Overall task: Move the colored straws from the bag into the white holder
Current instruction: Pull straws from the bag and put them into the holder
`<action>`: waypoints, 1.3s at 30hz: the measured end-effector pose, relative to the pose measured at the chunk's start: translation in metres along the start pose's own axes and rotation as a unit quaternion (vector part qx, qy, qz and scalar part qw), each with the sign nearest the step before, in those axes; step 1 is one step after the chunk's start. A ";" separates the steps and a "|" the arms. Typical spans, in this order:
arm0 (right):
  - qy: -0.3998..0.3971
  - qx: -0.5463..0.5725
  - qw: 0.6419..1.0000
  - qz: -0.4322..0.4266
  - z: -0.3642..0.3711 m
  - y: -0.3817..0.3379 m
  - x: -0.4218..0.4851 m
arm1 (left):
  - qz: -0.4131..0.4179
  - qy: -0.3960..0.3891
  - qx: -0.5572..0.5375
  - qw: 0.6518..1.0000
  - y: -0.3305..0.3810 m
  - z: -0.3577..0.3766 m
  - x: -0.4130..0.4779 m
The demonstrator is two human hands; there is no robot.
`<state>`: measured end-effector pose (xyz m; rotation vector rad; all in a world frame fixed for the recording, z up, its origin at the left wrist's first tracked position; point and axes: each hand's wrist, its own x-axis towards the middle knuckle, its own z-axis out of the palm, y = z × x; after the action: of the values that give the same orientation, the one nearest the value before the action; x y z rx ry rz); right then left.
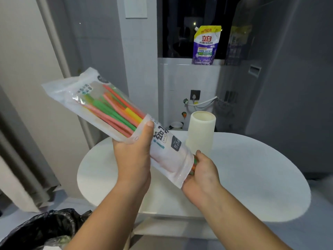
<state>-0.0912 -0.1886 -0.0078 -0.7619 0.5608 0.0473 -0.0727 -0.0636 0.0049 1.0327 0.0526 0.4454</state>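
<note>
White table (252,177) (holder (201,134) upright) — left hand (133,152) grips bag (115,114), right hand (201,170) pinches straws (194,164).

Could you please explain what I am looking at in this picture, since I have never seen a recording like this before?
There is no machine here: a person wears a camera on the head, so you look down at their own two bare hands. The left hand grips the middle of a plastic bag of colored straws, held tilted above a round white table. The right hand is at the bag's lower end, where straw tips show. A white holder stands upright on the table, apparently empty. A purple pouch sits on the ledge behind.
</note>
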 end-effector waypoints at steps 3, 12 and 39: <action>0.015 -0.033 0.999 -0.039 -0.002 -0.005 0.001 | -0.101 0.015 -0.068 0.992 -0.004 -0.002 0.001; -0.025 -0.170 0.977 -0.127 -0.009 -0.018 0.010 | -0.301 -0.062 -0.171 0.936 -0.010 -0.018 0.000; -0.006 -0.433 0.813 -0.389 -0.035 -0.052 0.030 | -0.278 -0.016 -0.222 0.935 -0.001 -0.031 0.013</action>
<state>-0.0688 -0.2546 -0.0098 -1.8472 0.1444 -0.4875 -0.0685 -0.0342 -0.0094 0.5399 0.2011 -0.0808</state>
